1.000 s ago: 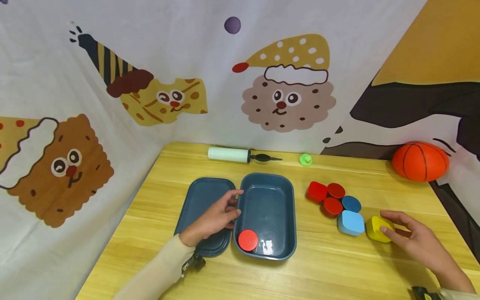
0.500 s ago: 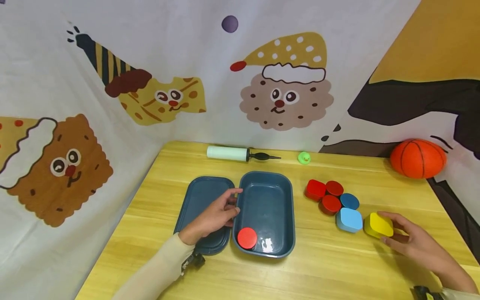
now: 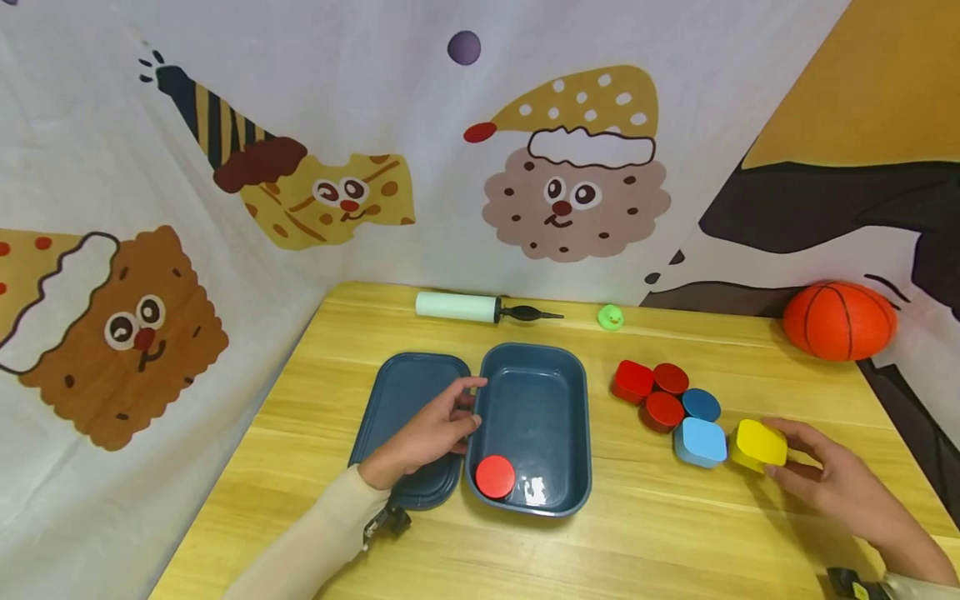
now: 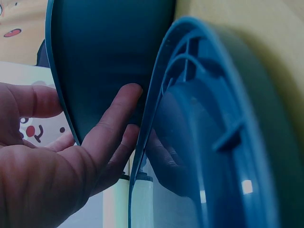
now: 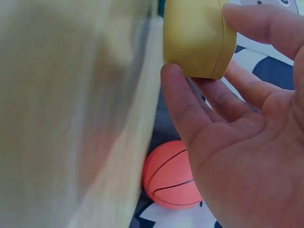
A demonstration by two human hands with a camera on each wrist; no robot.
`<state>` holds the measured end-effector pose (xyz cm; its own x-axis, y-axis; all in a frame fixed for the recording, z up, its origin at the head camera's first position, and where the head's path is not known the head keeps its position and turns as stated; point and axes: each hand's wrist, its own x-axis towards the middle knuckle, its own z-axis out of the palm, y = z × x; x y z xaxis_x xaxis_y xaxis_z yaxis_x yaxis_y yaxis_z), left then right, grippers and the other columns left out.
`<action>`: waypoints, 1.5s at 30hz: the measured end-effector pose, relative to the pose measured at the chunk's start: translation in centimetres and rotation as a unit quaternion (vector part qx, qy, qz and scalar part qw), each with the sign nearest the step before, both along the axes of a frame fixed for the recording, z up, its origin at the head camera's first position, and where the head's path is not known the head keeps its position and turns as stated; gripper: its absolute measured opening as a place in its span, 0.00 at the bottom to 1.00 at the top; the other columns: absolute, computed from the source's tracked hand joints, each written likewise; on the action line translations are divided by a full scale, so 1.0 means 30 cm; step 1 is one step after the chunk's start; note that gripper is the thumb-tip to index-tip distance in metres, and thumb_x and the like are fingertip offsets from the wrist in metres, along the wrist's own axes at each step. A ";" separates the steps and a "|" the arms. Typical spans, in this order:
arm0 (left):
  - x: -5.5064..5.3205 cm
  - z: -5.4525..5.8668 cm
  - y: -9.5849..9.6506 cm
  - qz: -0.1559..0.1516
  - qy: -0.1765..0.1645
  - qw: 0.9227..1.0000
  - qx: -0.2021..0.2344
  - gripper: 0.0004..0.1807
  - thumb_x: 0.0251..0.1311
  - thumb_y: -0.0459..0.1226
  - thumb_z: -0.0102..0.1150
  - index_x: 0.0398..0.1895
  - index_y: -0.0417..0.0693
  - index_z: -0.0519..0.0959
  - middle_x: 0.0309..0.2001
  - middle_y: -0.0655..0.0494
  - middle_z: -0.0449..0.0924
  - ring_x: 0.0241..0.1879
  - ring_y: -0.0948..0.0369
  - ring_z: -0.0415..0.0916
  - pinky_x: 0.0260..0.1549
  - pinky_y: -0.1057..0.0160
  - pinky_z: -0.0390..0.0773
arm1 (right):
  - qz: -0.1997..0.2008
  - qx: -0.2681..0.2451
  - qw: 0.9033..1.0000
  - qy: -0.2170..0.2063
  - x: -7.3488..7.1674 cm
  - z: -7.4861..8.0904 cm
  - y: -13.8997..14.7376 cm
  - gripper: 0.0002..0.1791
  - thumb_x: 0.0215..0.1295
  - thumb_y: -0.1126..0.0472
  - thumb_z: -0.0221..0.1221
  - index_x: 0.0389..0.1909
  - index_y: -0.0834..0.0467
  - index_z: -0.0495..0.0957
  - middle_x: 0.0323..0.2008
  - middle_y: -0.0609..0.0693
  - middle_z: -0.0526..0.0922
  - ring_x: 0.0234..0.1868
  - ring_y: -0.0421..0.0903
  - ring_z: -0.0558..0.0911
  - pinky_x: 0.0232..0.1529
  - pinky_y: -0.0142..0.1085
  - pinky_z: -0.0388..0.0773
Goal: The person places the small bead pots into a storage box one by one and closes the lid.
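Note:
My right hand (image 3: 840,475) holds a yellow rounded-square block (image 3: 757,444) between thumb and fingers at the table's right. In the right wrist view, a seam runs along the yellow block (image 5: 194,38). Whether its underside touches the table is unclear. My left hand (image 3: 431,433) touches the left wall of a dark blue open box (image 3: 587,433), fingers mostly extended. In the left wrist view the left hand (image 4: 61,152) lies against the box wall (image 4: 104,52), beside the lid (image 4: 256,142). A red round block (image 3: 495,477) sits in the box's near-left corner.
Left of the box lies its dark blue lid (image 3: 405,392). Beside the yellow block are a light blue block (image 3: 701,442), a dark blue round one (image 3: 702,405) and several red ones (image 3: 663,412). Behind stand a pump (image 3: 457,307), a green duck (image 3: 611,317) and an orange ball (image 3: 840,321).
My right fingers have shifted around the yellow block, whose top has turned slightly and now shows more fully. My left hand stays against the box. The head view has shifted slightly.

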<state>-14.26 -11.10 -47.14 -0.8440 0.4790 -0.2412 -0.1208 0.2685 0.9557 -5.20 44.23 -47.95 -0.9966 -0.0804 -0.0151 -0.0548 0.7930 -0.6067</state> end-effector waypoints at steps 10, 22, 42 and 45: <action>-0.005 -0.003 -0.001 0.000 0.003 1.000 0.005 0.34 0.78 0.33 0.52 0.83 0.58 0.59 0.70 0.39 0.65 0.50 0.54 0.79 0.39 0.54 0.87 | -0.020 -0.014 0.999 0.036 -0.043 0.090 -0.060 0.40 0.68 0.61 0.71 0.77 0.62 0.66 0.67 0.60 0.72 0.51 0.15 0.67 0.42 0.12 0.74; -0.004 -0.006 0.001 -0.002 0.001 1.000 0.010 0.33 0.79 0.34 0.53 0.83 0.57 0.59 0.70 0.38 0.65 0.51 0.52 0.79 0.39 0.53 0.87 | 0.044 -0.055 0.993 0.097 -0.117 0.158 -0.225 0.38 0.64 0.70 0.71 0.76 0.57 0.71 0.64 0.37 0.73 0.57 0.23 0.72 0.49 0.13 0.74; -0.004 -0.006 0.002 -0.002 0.002 1.000 0.010 0.34 0.78 0.34 0.53 0.83 0.57 0.58 0.71 0.38 0.65 0.55 0.50 0.79 0.39 0.54 0.87 | 0.205 -0.105 0.969 0.091 -0.201 0.177 -0.572 0.40 0.61 0.69 0.74 0.74 0.54 0.72 0.61 0.49 0.80 0.50 0.39 0.82 0.54 0.27 0.83; -0.006 -0.002 0.003 -0.006 0.002 1.000 0.010 0.34 0.79 0.34 0.53 0.84 0.57 0.57 0.71 0.38 0.65 0.55 0.49 0.78 0.39 0.55 0.87 | 0.219 -0.101 0.967 0.084 -0.208 0.159 -0.620 0.40 0.60 0.68 0.74 0.74 0.50 0.73 0.60 0.45 0.80 0.50 0.39 0.82 0.53 0.32 0.85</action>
<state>-14.43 -11.01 -47.21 -0.8394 0.4931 -0.2287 -0.1147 0.2506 0.9613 -11.45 25.62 -43.18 -0.8535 -0.4795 0.2042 -0.4698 0.5384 -0.6995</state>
